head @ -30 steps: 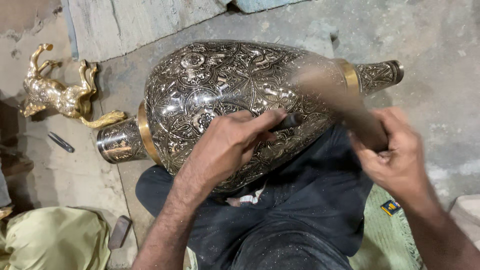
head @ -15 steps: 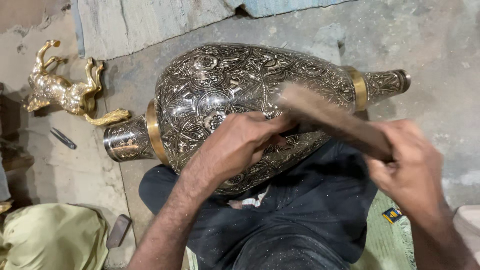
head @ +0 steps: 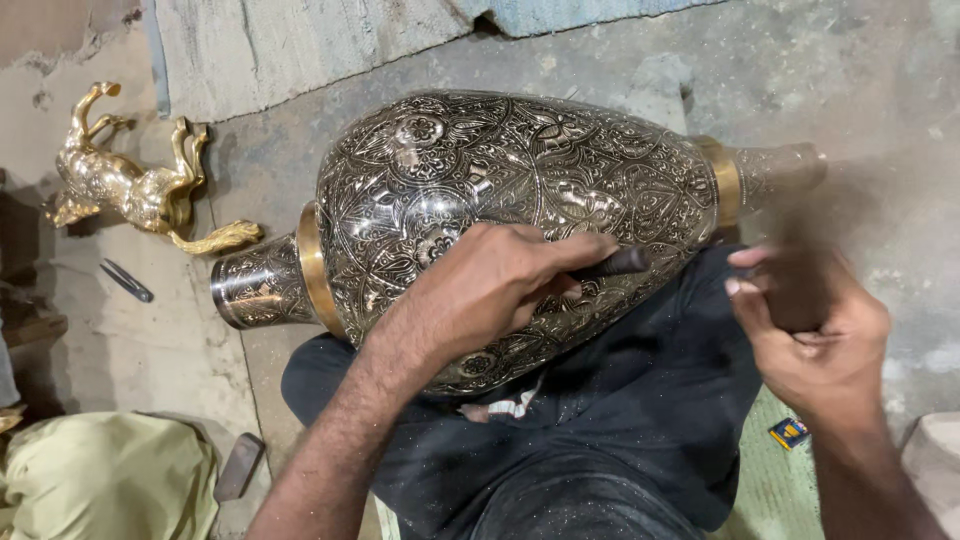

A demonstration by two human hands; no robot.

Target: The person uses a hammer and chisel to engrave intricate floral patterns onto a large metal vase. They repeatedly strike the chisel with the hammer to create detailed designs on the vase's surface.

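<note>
A large engraved metal vase (head: pixel 520 190) with brass bands lies on its side across my lap, neck to the right, foot to the left. My left hand (head: pixel 490 290) rests on its belly and grips a dark chisel (head: pixel 615 264), whose tip lies against the engraved surface. My right hand (head: pixel 810 330) is to the right of the vase, below its neck, with the fingers curled around a wooden mallet. Only a motion blur (head: pixel 795 235) above that hand shows the mallet.
A brass horse figurine (head: pixel 130 190) lies on the concrete floor at the left, with a small metal tool (head: pixel 125 280) below it. A pale green cloth (head: pixel 100 475) and a dark block (head: pixel 238 467) are at the lower left. A small blue and yellow item (head: pixel 788 432) lies at the right.
The mallet swung across the vase's shoulder and is now a blur above my right hand. My left hand and the chisel stayed on the vase's belly.
</note>
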